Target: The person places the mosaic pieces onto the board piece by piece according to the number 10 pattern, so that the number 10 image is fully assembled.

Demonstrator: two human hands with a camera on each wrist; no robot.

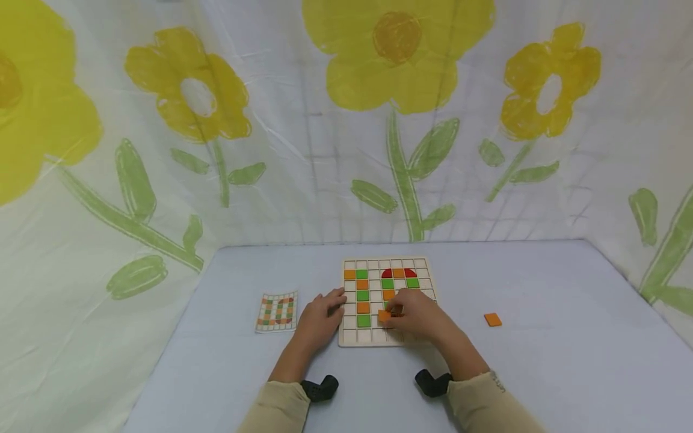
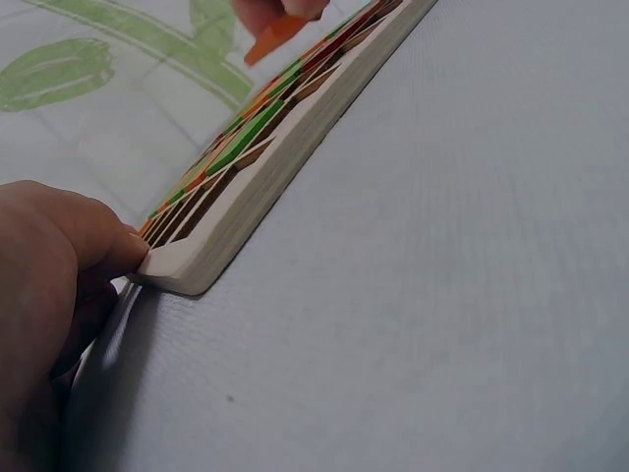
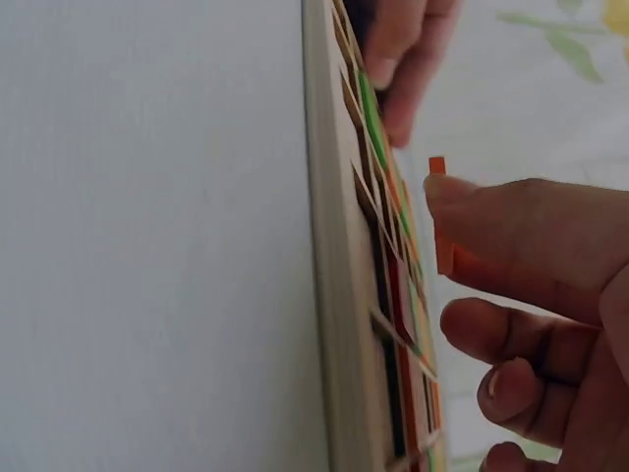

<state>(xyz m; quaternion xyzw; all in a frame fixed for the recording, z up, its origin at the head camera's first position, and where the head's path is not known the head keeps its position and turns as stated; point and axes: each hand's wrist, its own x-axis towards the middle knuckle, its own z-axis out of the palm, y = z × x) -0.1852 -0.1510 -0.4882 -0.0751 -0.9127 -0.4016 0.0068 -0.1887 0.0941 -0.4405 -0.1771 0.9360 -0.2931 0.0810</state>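
Note:
A wooden grid board [image 1: 351,338] lies on the table, partly filled with orange, green and red tiles. Over its lower middle cells my right hand [image 1: 415,311] pinches an orange square tile [image 1: 384,316] between thumb and finger. That tile [image 3: 444,251] stands on edge above the board in the right wrist view, its other fingers loosely bent. At the board's left edge rests my left hand [image 1: 320,319]. In the left wrist view its thumb [image 2: 93,236] touches the board's corner. Some cells under the right hand are hidden.
A small card [image 1: 277,312] printed with a coloured grid pattern lies left of the board. One loose orange square tile [image 1: 492,319] is on the table to the right. Behind the table [image 1: 541,373] hangs a flower-printed curtain [image 1: 281,198].

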